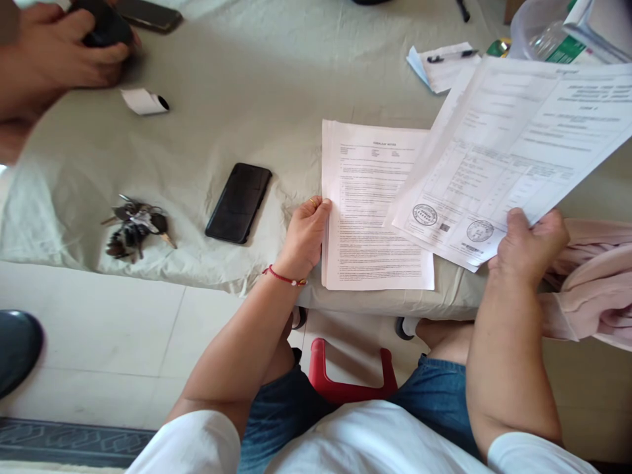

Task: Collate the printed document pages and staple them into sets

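While the left hand (306, 230) presses the paper stack (375, 210) at the bed's near edge, the right hand (530, 247) pinches a raised stamped sheet (513, 145) by its corner; light, floppy, easily creased.

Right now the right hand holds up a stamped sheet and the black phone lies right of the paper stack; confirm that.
Wrong on the side: the head view shows the black phone left of the paper stack. The right hand does hold up the stamped sheet.

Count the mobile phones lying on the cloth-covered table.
2: a black slab phone lies face up left of the printed paper stack; another dark phone sits at the top edge, partly cropped. Others may be hidden.
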{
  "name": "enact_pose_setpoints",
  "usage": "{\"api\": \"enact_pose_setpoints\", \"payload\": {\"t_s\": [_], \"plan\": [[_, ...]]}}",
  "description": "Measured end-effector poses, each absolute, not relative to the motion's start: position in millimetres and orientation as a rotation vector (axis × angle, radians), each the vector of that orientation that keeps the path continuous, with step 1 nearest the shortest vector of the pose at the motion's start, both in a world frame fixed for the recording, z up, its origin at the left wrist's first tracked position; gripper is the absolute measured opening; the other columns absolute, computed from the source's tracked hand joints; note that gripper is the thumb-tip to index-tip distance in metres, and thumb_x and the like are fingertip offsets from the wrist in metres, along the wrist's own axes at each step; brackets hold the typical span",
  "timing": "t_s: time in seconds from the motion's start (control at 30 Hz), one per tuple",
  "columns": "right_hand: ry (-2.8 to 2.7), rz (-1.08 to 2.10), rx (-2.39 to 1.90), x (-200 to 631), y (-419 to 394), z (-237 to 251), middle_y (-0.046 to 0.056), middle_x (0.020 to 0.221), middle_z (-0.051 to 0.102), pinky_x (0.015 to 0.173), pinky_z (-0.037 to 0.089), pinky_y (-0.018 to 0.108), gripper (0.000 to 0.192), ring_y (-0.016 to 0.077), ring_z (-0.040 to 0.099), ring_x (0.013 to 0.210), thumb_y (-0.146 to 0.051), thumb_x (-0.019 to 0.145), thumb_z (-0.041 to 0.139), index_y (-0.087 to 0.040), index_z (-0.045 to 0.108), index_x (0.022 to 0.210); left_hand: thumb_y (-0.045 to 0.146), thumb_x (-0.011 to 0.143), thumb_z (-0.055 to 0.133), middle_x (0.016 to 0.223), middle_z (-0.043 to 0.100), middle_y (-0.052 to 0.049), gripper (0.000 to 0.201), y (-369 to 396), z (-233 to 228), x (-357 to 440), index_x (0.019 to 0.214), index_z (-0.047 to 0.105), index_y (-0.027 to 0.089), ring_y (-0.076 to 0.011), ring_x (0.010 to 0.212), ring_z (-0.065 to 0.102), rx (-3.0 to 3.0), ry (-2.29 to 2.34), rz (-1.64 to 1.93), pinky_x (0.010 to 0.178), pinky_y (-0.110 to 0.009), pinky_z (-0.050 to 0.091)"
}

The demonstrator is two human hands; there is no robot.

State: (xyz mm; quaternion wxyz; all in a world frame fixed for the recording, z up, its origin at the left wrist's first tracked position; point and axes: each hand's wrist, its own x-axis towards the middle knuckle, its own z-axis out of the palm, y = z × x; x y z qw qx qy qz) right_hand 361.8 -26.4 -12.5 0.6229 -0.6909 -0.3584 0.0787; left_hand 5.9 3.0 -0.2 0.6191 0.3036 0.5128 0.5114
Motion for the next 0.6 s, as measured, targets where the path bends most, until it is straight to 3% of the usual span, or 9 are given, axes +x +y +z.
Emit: {"api": "enact_pose_setpoints", "payload": {"t_s": [0.27, 0.6], "plan": [[-0.783, 0.019, -1.429, 350.9, -23.5, -6.8, 0.008, 0.105, 0.084, 0.101, 0.066, 0.049, 0.021, 0.0303, 0.082, 0.105, -0.02, 0.068, 0.064, -0.026, 0.065, 0.088, 0.038, 0.094, 0.083, 0.083, 0.073, -0.003, 0.025, 4.1, -2.6, 3.5, 0.084, 0.069, 0.02, -0.0168, 0.077, 0.07, 0.702, 1.189, 1.151, 0.076, -0.028, 0.059], [-0.802, 0.264, -1.413, 344.6, -23.4, -15.5, 0.01, 0.104, 0.082, 0.104, 0.064, 0.052, 0.026, 0.0316, 0.08, 0.103, -0.025, 0.071, 0.08, -0.02, 0.074, 0.096, 0.037, 0.092, 0.086, 0.083, 0.073, -0.002, 0.026, 2.0, 3.7, 5.7, 0.083, 0.068, 0.02, -0.0158, 0.075, 0.068, 0.703, 1.2, 1.142, 0.072, -0.028, 0.058]]}}
